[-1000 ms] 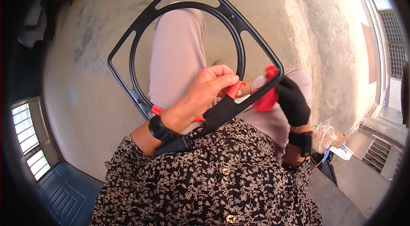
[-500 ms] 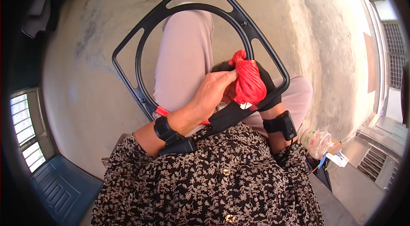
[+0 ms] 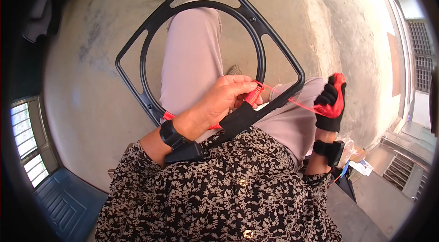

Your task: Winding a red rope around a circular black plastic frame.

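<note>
Across my lap lies a black frame (image 3: 249, 18), squarish outside with a round ring inside. My bare left hand (image 3: 231, 93) pinches the ring where a tight red cord wrapping (image 3: 254, 97) covers it. Out to the right, my right hand (image 3: 327, 100), in a black glove, is closed around a bundle of red cord (image 3: 338, 104). A strand runs taut between that bundle and the wrapping. Another red wrapped stretch (image 3: 168, 116) shows on the ring's near left part, partly hidden by my left forearm.
A blue panelled surface (image 3: 68, 203) is at the lower left, below a barred window (image 3: 28, 137). To the right, beside my forearm, are a clear plastic container (image 3: 347, 148) and some papers (image 3: 361, 168). Concrete floor (image 3: 114, 36) surrounds my legs.
My right hand has swung away from the ring to the right with the red cord bundle, stretching out a strand. My left hand stays at the ring; the frame has shifted slightly left.
</note>
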Action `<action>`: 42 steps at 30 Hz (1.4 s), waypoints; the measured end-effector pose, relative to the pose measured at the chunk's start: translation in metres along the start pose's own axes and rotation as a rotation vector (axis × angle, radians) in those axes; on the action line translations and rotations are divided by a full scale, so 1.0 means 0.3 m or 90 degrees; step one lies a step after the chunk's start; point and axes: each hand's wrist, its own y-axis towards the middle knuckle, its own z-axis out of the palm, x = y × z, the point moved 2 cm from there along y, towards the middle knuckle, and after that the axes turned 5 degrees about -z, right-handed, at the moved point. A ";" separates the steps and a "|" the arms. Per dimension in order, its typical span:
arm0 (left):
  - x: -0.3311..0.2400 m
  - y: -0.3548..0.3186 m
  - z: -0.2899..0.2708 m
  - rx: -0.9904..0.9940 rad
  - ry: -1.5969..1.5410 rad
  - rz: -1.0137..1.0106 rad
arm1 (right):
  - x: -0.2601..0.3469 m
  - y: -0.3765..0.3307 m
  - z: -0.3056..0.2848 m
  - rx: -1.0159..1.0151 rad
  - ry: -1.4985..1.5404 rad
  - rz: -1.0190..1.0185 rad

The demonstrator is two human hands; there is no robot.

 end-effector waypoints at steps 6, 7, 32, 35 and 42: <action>-0.013 0.003 0.010 -0.041 0.049 0.039 | 0.054 -0.078 0.012 -0.130 -0.324 -0.106; -0.016 0.002 0.012 -0.045 0.063 0.054 | 0.043 -0.076 0.016 -0.231 -0.259 -0.100; 0.007 0.014 0.032 -0.099 0.013 0.066 | -0.455 0.125 0.328 0.128 -0.351 0.095; 0.013 0.018 0.030 -0.063 -0.041 0.006 | -0.430 0.169 0.303 0.026 -0.120 0.042; 0.003 0.008 0.018 -0.011 0.005 0.004 | -0.140 0.125 0.073 -0.118 -0.257 -0.094</action>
